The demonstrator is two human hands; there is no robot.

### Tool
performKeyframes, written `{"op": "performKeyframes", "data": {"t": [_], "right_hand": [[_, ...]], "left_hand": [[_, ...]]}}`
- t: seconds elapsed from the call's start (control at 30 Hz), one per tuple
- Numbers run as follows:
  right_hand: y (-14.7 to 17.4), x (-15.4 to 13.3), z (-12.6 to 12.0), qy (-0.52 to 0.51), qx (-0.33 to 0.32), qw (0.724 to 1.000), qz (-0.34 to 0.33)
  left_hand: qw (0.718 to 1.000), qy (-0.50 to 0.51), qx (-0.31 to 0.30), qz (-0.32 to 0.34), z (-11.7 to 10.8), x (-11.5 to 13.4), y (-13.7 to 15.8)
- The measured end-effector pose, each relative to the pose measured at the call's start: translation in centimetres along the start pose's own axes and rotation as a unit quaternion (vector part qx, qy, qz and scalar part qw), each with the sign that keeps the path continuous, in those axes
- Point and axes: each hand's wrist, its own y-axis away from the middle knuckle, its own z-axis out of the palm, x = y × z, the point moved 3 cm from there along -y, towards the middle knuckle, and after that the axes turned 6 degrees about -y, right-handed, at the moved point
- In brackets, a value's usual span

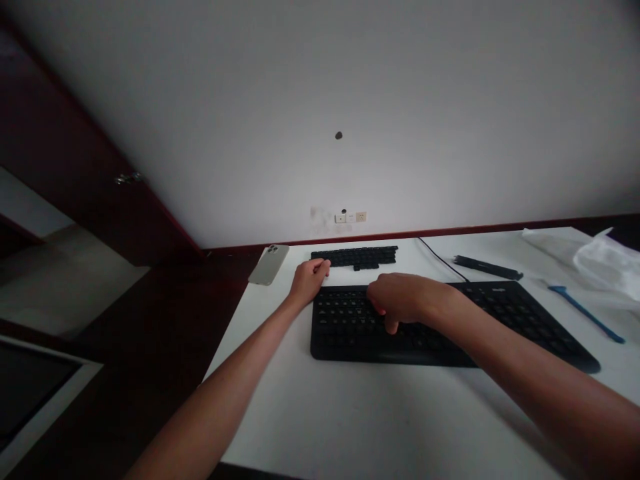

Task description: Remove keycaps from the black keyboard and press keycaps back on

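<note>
Holding half-curled left hand (306,283) by keycaps (357,257) near desk's (285,400) far edge, curled right hand (400,297) over keyboard (343,337), leaving grips unclear.

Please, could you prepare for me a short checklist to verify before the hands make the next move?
1. Keyboard flat on the table: ok.
2. Right hand at the keyboard's keys: ok, it is over the left part of them.
3. Right fingers holding a key: cannot tell, the hand hides their tips.
4. Left hand clear of the loose black keys: not ok, it is right at their left end.
5. Cable clear of both hands: ok, it runs behind the keyboard.
6. Blue tool off the keyboard: ok, it lies to the right.
</note>
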Motion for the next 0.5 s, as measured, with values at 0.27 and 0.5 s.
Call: {"op": "performKeyframes", "data": {"t": [0.27,0.5], "right_hand": [[-0.04,0.30,-0.17,-0.004,-0.021,1.000,0.011],[0.29,0.59,-0.49,-0.013,-0.050,0.999,0.005]], "left_hand": [[1.000,-0.005,-0.016,0.007,0.04,0.15,0.15],[0.999,-0.034,-0.028,-0.001,0.21,-0.05,0.12]]}}
